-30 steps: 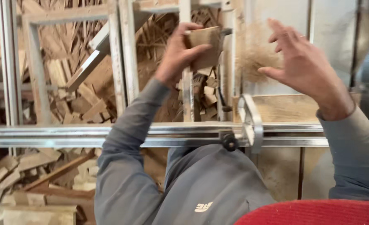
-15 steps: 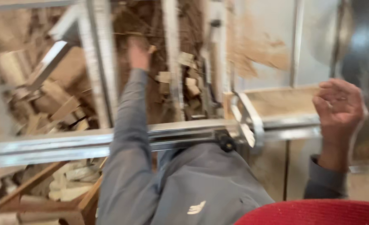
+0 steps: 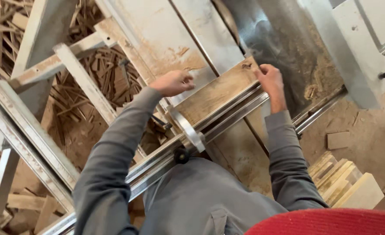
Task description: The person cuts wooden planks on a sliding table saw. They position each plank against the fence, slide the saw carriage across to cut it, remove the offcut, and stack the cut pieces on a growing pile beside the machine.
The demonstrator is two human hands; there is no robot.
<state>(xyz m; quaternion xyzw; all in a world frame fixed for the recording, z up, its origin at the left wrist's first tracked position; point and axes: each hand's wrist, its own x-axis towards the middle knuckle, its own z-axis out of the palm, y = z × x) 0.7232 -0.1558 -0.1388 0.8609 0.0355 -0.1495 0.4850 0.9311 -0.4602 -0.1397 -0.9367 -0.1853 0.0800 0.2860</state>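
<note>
A flat wooden board [image 3: 218,93] lies on the dusty saw table [image 3: 157,39], its near edge against a long metal fence rail [image 3: 227,117]. My left hand [image 3: 173,82] is curled at the board's left end, touching it. At the board's right end, my right hand [image 3: 271,80] grips the corner with the fingers over the far edge. Both grey sleeves reach over the rail.
A round metal stop and a black knob [image 3: 181,154] sit on the rail between my arms. Stacked pale wood blocks [image 3: 349,185] stand at lower right on the sawdust floor. A heap of offcuts [image 3: 83,82] lies under the metal frame [image 3: 31,69] at left.
My left hand held a small wood piece, then reached toward the offcut heap and no longer holds it. The view swung to the saw table, and both hands are now on the board.
</note>
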